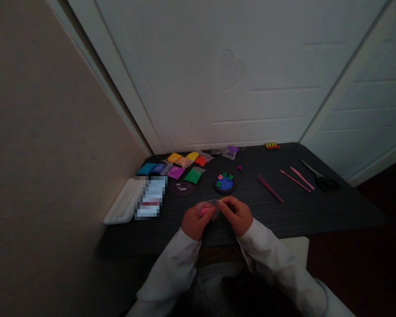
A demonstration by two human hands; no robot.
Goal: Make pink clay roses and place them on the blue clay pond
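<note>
My left hand (197,221) is closed around a small clear plastic bag (214,204) with a bit of pink clay (203,211) in it. The fingers of my right hand (236,214) pinch the bag's other end. Both hands are just above the front of the dark table. Right beyond them lies a small round clay piece (225,184), blue in the middle with a dark rim, green leaf shapes and a pink flower. A small magenta lump of clay (239,167) sits farther back.
Bags of coloured clay (195,175) lie at the back left, near a white tray (123,202) and a blurred packet (152,198). Pink tweezers (269,188), two pink modelling tools (297,181) and scissors (318,177) lie to the right. A white panelled surface (198,88) stands behind the table.
</note>
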